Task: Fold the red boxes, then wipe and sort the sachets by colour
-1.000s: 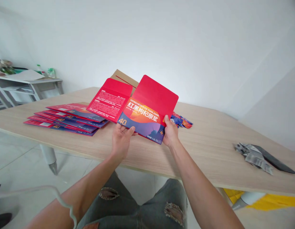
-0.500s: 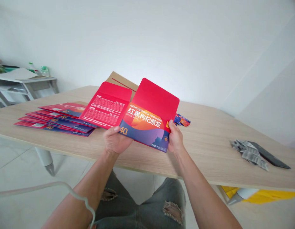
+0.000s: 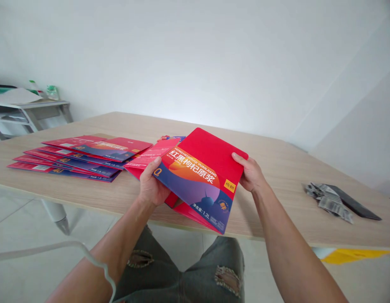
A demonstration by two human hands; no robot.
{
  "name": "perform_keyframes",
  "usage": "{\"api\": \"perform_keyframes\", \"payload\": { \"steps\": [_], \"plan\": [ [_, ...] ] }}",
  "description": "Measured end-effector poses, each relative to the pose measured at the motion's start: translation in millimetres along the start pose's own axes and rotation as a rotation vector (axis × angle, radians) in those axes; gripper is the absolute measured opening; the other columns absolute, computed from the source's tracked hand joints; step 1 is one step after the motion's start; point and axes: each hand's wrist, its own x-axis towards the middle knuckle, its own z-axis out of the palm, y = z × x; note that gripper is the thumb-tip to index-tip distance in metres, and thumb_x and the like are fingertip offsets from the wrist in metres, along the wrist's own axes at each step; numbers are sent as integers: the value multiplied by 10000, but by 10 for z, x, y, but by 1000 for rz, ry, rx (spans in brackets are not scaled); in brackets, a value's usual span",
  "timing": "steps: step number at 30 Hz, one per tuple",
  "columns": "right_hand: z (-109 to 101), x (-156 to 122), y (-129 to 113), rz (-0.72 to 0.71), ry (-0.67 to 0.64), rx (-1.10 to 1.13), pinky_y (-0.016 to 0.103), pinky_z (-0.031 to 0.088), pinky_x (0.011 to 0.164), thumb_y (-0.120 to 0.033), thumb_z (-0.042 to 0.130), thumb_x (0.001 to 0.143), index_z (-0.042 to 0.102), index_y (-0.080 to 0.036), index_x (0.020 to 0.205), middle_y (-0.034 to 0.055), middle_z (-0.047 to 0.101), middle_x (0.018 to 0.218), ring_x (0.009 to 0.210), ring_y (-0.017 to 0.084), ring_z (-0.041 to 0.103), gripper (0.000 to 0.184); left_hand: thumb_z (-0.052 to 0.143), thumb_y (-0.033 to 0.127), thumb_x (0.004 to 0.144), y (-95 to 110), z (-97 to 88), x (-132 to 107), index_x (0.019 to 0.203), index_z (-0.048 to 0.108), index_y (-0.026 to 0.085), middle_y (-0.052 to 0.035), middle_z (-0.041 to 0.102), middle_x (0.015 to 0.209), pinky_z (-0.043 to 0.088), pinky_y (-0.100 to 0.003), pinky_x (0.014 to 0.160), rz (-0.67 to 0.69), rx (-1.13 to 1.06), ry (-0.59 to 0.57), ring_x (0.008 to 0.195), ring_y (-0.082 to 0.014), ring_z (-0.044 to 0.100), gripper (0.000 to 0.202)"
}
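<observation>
Between my two hands is a printed cardboard box (image 3: pixel 195 176), red at its top flap and orange and blue below, tilted above the table's front edge. Its side panel stands at an angle, so the box is partly unfolded. My left hand (image 3: pixel 153 183) grips the lower left corner, thumb on the front. The right edge is pinched by my right hand (image 3: pixel 249 171), thumb on the red flap and fingers behind. To the left lies a stack of flat boxes (image 3: pixel 96 151) in the same print.
Behind the held box, small blue and red packets (image 3: pixel 171 138) show in part. Toward the right of the wooden table (image 3: pixel 277 189) lie crumpled grey printed strips (image 3: pixel 329 202) and a flat black object (image 3: pixel 355 204). A side desk (image 3: pixel 27 105) stands at far left; a pale cable (image 3: pixel 71 245) crosses below.
The box has gone from nearly flat to partly opened and tilted, its lower edge nearer me. My right hand has slid up to the red flap. My view has shifted slightly.
</observation>
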Motion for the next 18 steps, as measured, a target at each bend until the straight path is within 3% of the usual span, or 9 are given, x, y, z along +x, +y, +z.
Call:
{"api": "perform_keyframes", "payload": {
  "steps": [5, 10, 14, 18],
  "plan": [
    [77, 159, -173, -131, 29, -84, 519, 702, 959, -343, 1073, 578, 805, -143, 956, 125, 871, 996, 962, 343, 846, 505, 762, 846, 780, 50, 105, 31, 1121, 742, 206, -166, 798, 1108, 637, -590, 975, -12, 15, -32, 1233, -436, 725, 725],
    [241, 313, -367, -351, 3, -88, 512, 675, 996, -381, 1078, 587, 799, -144, 978, 91, 865, 949, 1042, 336, 829, 536, 742, 915, 738, 117, 203, -22, 1155, 743, 223, -162, 801, 1133, 656, -527, 937, -51, 33, -60, 1252, -418, 718, 808],
    [329, 394, -492, -524, -17, -95, 506, 671, 987, -417, 1063, 605, 794, -182, 1002, 58, 859, 1019, 1004, 294, 822, 535, 878, 798, 700, 159, 185, -117, 1175, 744, 238, -153, 793, 1192, 639, -542, 994, -5, 9, -163, 1314, -430, 684, 746],
    [350, 467, -558, -646, -14, -143, 534, 666, 971, -474, 1023, 665, 779, -241, 1001, 33, 845, 1055, 1038, 290, 809, 477, 1034, 462, 610, 116, 130, -200, 1202, 740, 267, -126, 791, 1237, 590, -572, 1094, 0, -14, -274, 1404, -432, 626, 690]
  ]
}}
